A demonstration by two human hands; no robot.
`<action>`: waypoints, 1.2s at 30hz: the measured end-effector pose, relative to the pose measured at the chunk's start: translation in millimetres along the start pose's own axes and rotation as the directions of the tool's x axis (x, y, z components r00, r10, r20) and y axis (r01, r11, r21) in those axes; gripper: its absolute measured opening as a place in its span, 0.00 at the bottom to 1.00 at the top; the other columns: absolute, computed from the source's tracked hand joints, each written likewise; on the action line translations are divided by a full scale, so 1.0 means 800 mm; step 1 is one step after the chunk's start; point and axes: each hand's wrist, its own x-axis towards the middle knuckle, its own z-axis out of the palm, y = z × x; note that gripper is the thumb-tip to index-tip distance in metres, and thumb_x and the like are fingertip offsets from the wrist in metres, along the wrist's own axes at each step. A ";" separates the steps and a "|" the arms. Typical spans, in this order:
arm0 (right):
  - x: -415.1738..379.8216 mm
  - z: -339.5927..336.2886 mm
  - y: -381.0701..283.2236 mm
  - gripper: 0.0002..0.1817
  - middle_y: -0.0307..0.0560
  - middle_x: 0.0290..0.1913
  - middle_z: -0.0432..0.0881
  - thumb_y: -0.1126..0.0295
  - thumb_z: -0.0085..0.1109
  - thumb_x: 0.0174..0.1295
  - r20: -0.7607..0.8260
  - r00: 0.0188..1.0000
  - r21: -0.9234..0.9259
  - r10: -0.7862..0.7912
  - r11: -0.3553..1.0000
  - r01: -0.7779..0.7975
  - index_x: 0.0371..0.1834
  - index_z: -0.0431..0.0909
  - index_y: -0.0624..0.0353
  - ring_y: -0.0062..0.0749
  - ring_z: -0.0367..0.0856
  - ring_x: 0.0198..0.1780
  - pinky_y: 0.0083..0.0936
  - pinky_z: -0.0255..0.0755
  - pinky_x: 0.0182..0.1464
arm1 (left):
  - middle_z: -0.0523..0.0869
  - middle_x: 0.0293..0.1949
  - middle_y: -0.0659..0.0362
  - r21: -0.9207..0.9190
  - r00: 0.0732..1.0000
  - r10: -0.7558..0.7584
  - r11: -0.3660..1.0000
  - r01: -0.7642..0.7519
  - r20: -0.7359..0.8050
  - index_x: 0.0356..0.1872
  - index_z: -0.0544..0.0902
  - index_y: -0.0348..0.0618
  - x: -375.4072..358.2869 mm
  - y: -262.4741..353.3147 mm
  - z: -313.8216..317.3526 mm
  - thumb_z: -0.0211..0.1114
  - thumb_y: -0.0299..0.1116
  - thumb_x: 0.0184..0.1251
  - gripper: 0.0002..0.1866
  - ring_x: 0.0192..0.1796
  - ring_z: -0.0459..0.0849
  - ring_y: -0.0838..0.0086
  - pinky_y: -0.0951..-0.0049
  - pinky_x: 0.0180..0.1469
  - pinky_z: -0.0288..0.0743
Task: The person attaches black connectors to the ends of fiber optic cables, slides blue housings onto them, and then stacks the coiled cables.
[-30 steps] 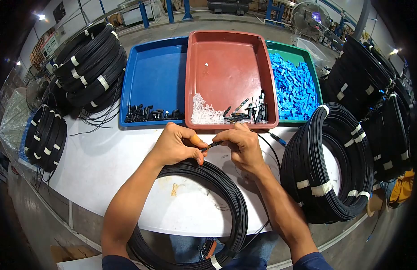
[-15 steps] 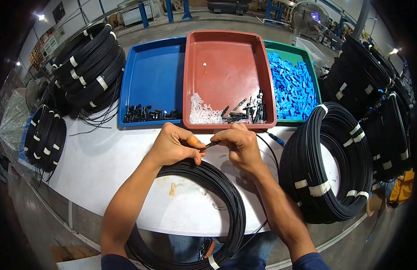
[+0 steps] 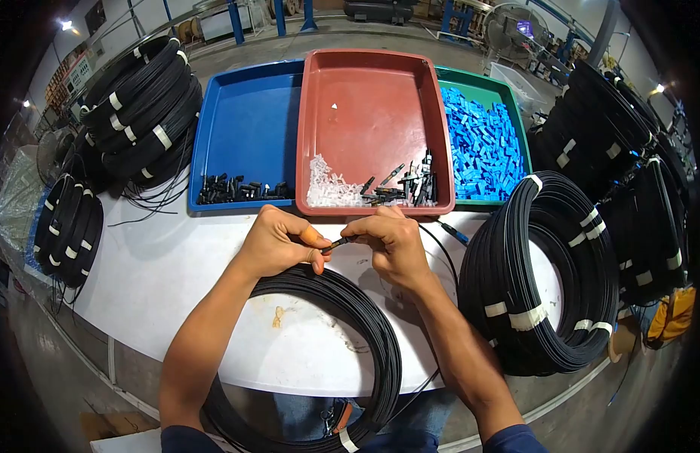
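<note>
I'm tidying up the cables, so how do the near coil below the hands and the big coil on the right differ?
The near coil is a slim ring; the big coil is a much thicker bundle. The near coil shows one white band; the big coil shows several. The near coil reaches past the table's front edge; the big coil sits at its right side. Both are black cable.

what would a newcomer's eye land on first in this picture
Probably the vivid trays at the back of the table: a red tray between a blue tray and a green tray full of bright blue pieces. Next might come the bulky black cable coils, stacked at far left and looming at right. In the centre, the left grip and right grip hold a slim dark piece.
</note>
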 end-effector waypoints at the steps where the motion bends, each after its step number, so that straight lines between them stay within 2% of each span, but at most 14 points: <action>1: 0.001 -0.001 0.001 0.16 0.43 0.31 0.88 0.89 0.63 0.49 0.015 1.000 -0.013 -0.001 1.000 0.001 0.37 0.89 0.57 0.36 0.76 0.31 0.30 0.65 0.40 | 0.91 0.27 0.47 -0.013 1.000 -0.001 1.000 0.001 -0.003 0.31 0.89 0.24 0.000 0.002 0.000 0.68 0.07 0.51 0.07 0.28 0.92 0.70 0.72 0.33 0.87; 6: -0.003 0.006 0.006 0.16 0.43 0.30 0.87 0.86 0.64 0.47 -0.013 1.000 0.024 -0.007 1.000 0.007 0.38 0.89 0.56 0.40 0.78 0.33 0.32 0.67 0.42 | 0.91 0.27 0.46 0.019 1.000 0.029 0.999 -0.029 0.007 0.32 0.89 0.24 0.000 -0.001 -0.002 0.71 0.08 0.51 0.07 0.29 0.92 0.70 0.72 0.34 0.88; 9: -0.003 0.005 0.004 0.16 0.43 0.31 0.87 0.85 0.64 0.47 -0.001 1.000 0.029 0.010 1.000 -0.010 0.38 0.88 0.56 0.41 0.78 0.34 0.34 0.67 0.44 | 0.91 0.29 0.47 0.032 0.998 -0.065 0.997 0.066 -0.021 0.30 0.88 0.26 -0.001 0.009 0.001 0.75 0.09 0.47 0.08 0.30 0.92 0.69 0.71 0.36 0.87; 13: -0.016 0.027 0.009 0.19 0.46 0.35 0.86 0.90 0.60 0.51 0.065 0.991 0.158 0.117 0.979 -0.126 0.43 0.87 0.56 0.42 0.78 0.38 0.34 0.69 0.46 | 0.92 0.31 0.55 0.191 0.994 -0.097 0.978 0.085 0.054 0.36 0.89 0.32 -0.001 0.011 -0.011 0.84 0.20 0.39 0.18 0.34 0.89 0.78 0.76 0.39 0.82; 16: -0.017 0.033 0.012 0.20 0.46 0.35 0.85 0.88 0.61 0.52 0.117 0.983 0.179 0.143 0.970 -0.163 0.46 0.86 0.55 0.43 0.79 0.39 0.34 0.71 0.46 | 0.89 0.29 0.58 0.248 0.997 -0.009 0.969 -0.010 0.073 0.37 0.88 0.33 0.002 0.003 -0.023 0.83 0.31 0.42 0.19 0.30 0.86 0.79 0.77 0.37 0.77; 17: -0.018 0.038 0.016 0.21 0.46 0.35 0.85 0.89 0.59 0.51 0.078 0.987 0.185 0.141 0.971 -0.153 0.46 0.86 0.55 0.43 0.80 0.39 0.35 0.70 0.47 | 0.88 0.29 0.59 0.347 0.995 0.008 0.937 -0.042 0.097 0.40 0.88 0.33 0.003 0.012 -0.026 0.78 0.32 0.50 0.17 0.30 0.86 0.80 0.78 0.36 0.77; 19: -0.017 0.039 0.020 0.20 0.46 0.34 0.86 0.85 0.56 0.50 0.088 0.980 0.177 0.180 0.965 -0.193 0.44 0.85 0.54 0.46 0.81 0.41 0.38 0.68 0.49 | 0.87 0.29 0.59 0.350 0.991 -0.131 0.927 0.134 -0.032 0.43 0.88 0.32 0.006 0.019 -0.021 0.70 0.30 0.55 0.15 0.29 0.86 0.81 0.80 0.34 0.76; 23: -0.020 0.042 0.021 0.16 0.46 0.33 0.84 0.82 0.59 0.54 0.094 0.983 0.117 0.158 0.979 -0.169 0.44 0.86 0.54 0.45 0.79 0.41 0.40 0.68 0.49 | 0.86 0.29 0.58 0.433 0.999 0.032 0.901 -0.030 0.002 0.44 0.87 0.31 0.032 0.027 -0.024 0.64 0.30 0.60 0.15 0.28 0.85 0.81 0.79 0.32 0.78; 24: -0.019 0.041 0.020 0.15 0.48 0.34 0.84 0.81 0.60 0.54 0.119 0.981 0.107 0.154 0.980 -0.166 0.44 0.86 0.55 0.47 0.79 0.41 0.41 0.67 0.50 | 0.86 0.25 0.58 0.444 0.998 0.032 0.896 -0.005 -0.052 0.40 0.89 0.32 0.045 0.031 -0.016 0.72 0.50 0.62 0.25 0.27 0.84 0.78 0.77 0.30 0.76; 27: -0.020 0.046 0.020 0.14 0.52 0.36 0.85 0.80 0.58 0.54 0.133 0.979 0.054 0.155 0.985 -0.163 0.43 0.86 0.57 0.49 0.80 0.45 0.42 0.68 0.53 | 0.87 0.25 0.56 0.650 0.986 0.061 0.745 -0.149 0.157 0.40 0.90 0.36 0.100 0.064 0.010 0.79 0.47 0.55 0.22 0.25 0.85 0.72 0.74 0.29 0.76; 28: -0.023 0.054 0.024 0.15 0.53 0.36 0.84 0.80 0.58 0.54 0.072 0.990 0.072 0.121 0.989 -0.126 0.44 0.86 0.58 0.49 0.80 0.45 0.43 0.68 0.55 | 0.88 0.25 0.55 0.652 0.955 0.183 0.699 -0.294 0.234 0.40 0.91 0.40 0.124 0.065 0.024 0.81 0.43 0.52 0.19 0.24 0.86 0.68 0.71 0.28 0.76; 31: -0.022 0.051 0.021 0.17 0.51 0.38 0.84 0.81 0.55 0.54 0.007 0.998 0.051 0.063 0.997 -0.064 0.46 0.85 0.59 0.47 0.79 0.48 0.42 0.68 0.56 | 0.88 0.29 0.58 0.669 0.832 0.331 0.494 -0.555 0.446 0.36 0.89 0.45 0.193 0.079 0.068 0.75 0.40 0.58 0.11 0.29 0.87 0.63 0.64 0.32 0.79; 33: -0.027 0.048 0.020 0.21 0.45 0.41 0.84 0.81 0.59 0.47 0.214 0.964 0.044 0.157 0.984 -0.170 0.47 0.83 0.57 0.44 0.79 0.48 0.39 0.69 0.54 | 0.88 0.28 0.58 0.657 0.796 0.361 0.449 -0.605 0.486 0.36 0.88 0.45 0.235 0.076 0.092 0.75 0.38 0.57 0.10 0.29 0.86 0.62 0.63 0.33 0.79; 36: -0.027 0.050 0.023 0.21 0.41 0.37 0.82 0.80 0.59 0.47 0.154 0.984 0.032 0.090 0.995 -0.096 0.48 0.82 0.55 0.40 0.77 0.43 0.36 0.67 0.49 | 0.87 0.29 0.57 0.634 0.750 0.421 0.406 -0.658 0.510 0.35 0.87 0.45 0.286 0.061 0.120 0.74 0.34 0.58 0.07 0.31 0.85 0.62 0.62 0.35 0.78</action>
